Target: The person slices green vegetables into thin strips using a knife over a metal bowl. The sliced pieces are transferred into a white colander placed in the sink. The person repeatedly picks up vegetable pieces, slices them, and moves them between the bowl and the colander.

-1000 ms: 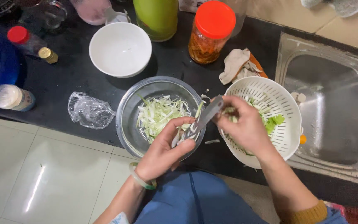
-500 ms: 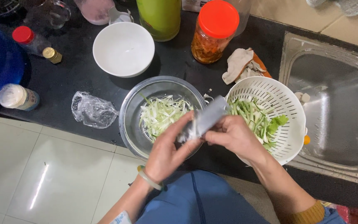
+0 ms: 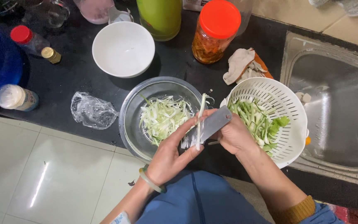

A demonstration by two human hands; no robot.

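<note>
Both hands, left hand (image 3: 168, 155) and right hand (image 3: 233, 135), hold a cleaver (image 3: 208, 126) above a glass bowl (image 3: 131, 110).
</note>
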